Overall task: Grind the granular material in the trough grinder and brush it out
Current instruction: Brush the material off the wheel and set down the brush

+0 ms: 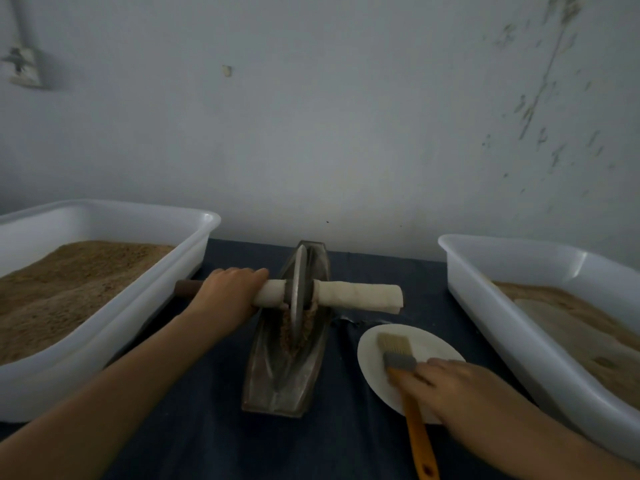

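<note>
We work at a dark cloth-covered table (214, 431) against a pale wall (346, 116). Our left hand (228, 292) wraps the wheel's handle (356, 296) over the trough grinder (284, 375), granules (287, 334) inside. Our right hand (460, 386) seems to pinch the brush (401, 358) on a plate (374, 344).

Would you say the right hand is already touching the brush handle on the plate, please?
Cannot tell. In the head view the right hand lies over the orange handle of the brush resting on the white plate, but motion blur hides any contact or grip.
</note>
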Demonstrator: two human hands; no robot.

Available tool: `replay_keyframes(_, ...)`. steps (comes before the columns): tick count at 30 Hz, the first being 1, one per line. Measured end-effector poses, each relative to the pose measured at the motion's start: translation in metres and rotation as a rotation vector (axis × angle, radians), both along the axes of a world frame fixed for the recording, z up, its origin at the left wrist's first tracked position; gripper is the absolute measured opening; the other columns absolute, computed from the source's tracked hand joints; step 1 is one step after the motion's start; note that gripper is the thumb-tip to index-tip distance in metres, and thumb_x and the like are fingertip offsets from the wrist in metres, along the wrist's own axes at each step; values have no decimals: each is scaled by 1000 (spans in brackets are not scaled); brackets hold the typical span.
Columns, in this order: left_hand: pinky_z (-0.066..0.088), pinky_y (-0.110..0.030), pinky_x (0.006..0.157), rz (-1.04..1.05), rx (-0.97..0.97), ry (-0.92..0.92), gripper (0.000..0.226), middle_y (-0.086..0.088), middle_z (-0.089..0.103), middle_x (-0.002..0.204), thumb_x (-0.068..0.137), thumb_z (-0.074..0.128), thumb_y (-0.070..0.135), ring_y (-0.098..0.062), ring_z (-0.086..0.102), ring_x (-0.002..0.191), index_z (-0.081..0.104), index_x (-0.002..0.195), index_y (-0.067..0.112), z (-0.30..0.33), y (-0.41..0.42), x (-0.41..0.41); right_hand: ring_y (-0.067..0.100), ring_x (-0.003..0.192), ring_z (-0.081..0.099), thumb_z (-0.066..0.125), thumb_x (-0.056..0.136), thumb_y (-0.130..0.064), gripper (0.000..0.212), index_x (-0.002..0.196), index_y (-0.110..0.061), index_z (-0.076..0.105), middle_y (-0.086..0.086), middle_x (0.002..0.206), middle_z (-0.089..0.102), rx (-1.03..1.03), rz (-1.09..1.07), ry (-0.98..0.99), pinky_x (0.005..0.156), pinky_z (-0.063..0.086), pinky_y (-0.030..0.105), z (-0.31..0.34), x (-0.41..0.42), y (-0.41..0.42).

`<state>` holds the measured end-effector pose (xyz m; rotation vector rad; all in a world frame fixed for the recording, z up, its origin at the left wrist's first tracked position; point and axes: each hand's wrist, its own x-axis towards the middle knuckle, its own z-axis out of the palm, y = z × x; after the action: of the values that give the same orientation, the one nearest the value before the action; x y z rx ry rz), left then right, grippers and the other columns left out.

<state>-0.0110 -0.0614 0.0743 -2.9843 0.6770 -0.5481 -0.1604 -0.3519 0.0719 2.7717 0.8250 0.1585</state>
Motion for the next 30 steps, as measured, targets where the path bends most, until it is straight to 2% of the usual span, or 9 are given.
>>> replay_keyframes(1, 42, -29, 89, -1, 3, 2, 25, 4, 60, 113, 87, 59, 32, -15, 57, 103, 46, 108, 25, 0, 0, 0, 3, 92, 60, 77, 68, -24, 63, 125, -38, 52, -11, 109, 60, 40, -33, -41, 70, 43, 13, 5, 3, 2)
replay_keyframes(3, 40, -28, 90, -3, 0, 5, 26, 5, 59, 114, 87, 59, 33, -14, 57, 103, 45, 108, 26, 0, 0, 1, 4, 87, 64, 85, 59, -22, 58, 113, -27, 63, -8, 101, 64, 249, -24, -241, 69, 49, 15, 13, 19, 8)
replay_keyframes(4, 40, -28, 90, -6, -3, 8, 26, 5, 59, 114, 87, 59, 33, -13, 56, 103, 45, 108, 26, 0, 1, 1, 8, 90, 64, 84, 63, -23, 52, 111, -23, 64, -6, 102, 65, 313, -12, -321, 72, 50, 19, 19, 30, 15)
replay_keyframes(6, 39, -28, 90, -12, -1, 7, 26, 5, 59, 114, 87, 58, 33, -13, 56, 103, 44, 107, 26, 0, 0, 0, 15, 113, 55, 67, 83, -35, 50, 128, -20, 54, -2, 122, 57, 289, -31, -356, 92, 44, 29, 26, 55, 31)
replay_keyframes(8, 39, -26, 89, -21, 3, 2, 25, 6, 58, 114, 88, 58, 33, -12, 56, 103, 43, 106, 26, 0, 0, 0, 13, 127, 39, 42, 93, -49, 58, 144, -23, 32, -5, 139, 43, 256, -54, -291, 106, 26, 28, 18, 79, 39)
replay_keyframes(10, 39, -24, 89, -45, 4, 3, 28, 7, 57, 116, 88, 58, 35, -10, 55, 103, 41, 108, 27, 0, 2, 1, 11, 121, 41, 34, 95, -54, 59, 146, -25, 25, -6, 137, 44, 265, -71, -255, 101, 26, 25, 9, 92, 42)
replay_keyframes(16, 37, -21, 88, -149, -13, 24, 29, 12, 56, 113, 87, 57, 39, -6, 53, 102, 37, 106, 31, 2, 10, 9, 12, 110, 44, 36, 94, -52, 49, 135, -26, 37, -7, 127, 48, 263, -56, -298, 88, 27, 25, 0, 110, 41)
replay_keyframes(25, 39, -30, 89, -11, 30, -32, 29, -2, 57, 117, 88, 56, 29, -19, 55, 107, 42, 111, 17, 7, -14, 53, 21, 111, 44, 39, 98, -38, 37, 127, -16, 43, 3, 122, 50, 201, -189, -359, 88, 30, 30, 7, 159, 45)
replay_keyframes(30, 38, -27, 91, -29, 43, -7, 31, 0, 57, 118, 88, 57, 30, -17, 55, 107, 43, 112, 18, 5, -11, 41, 19, 108, 45, 42, 94, -21, 25, 119, -14, 46, 5, 119, 51, 207, -247, -314, 80, 26, 28, 2, 149, 56)
